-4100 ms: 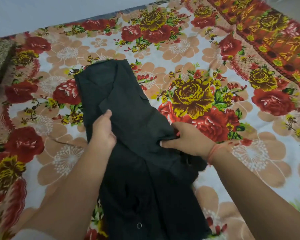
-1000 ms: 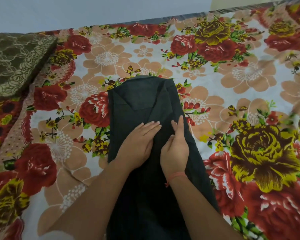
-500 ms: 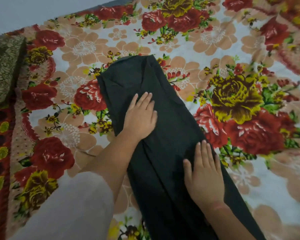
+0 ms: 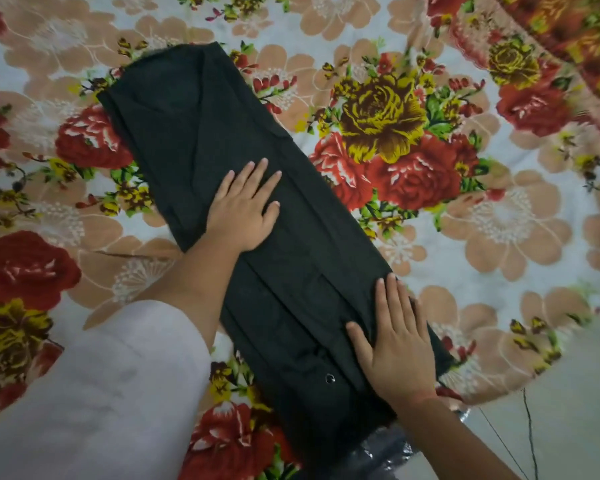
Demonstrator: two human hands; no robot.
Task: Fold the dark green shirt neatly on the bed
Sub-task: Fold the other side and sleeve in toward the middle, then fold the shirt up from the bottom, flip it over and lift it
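Dark green cloth lies under all ten fingers. Left fingers [image 4: 253, 174]: straight, slightly spread, flat on the fabric, gripping nothing. Right fingers [image 4: 394, 299]: straight, close together, also flat, with their tips at the strip's right-hand fold and nothing held.

The left hand [image 4: 243, 206] presses palm-down about midway along the dark green shirt [image 4: 194, 133]. The right hand [image 4: 395, 348] presses palm-down nearer the bed's near edge, on the right side of the garment. A thin orange thread [image 4: 420, 398] circles the right wrist. A white sleeve [image 4: 94, 393] covers the left arm and leaves the forearm bare.

The shirt is folded into a long narrow strip. It lies diagonally on the bed, from the far left down to the near edge beside the right wrist. Lengthwise creases run between the two hands. One metal snap [image 4: 329, 378] shows just left of the heel of the right hand.

Surface: a floral bedspread [image 4: 499, 220] with red and yellow roses and tan blossoms on a pale ground. An orange-red patterned border [image 4: 568, 29] crosses the far right corner.

Room: pale floor [image 4: 568, 393] shows beyond the bed's near right edge, with a thin dark cord [image 4: 527, 410] on it.

Containers: crumpled clear plastic [image 4: 385, 455] shows below the shirt's near end. Its contents cannot be made out.
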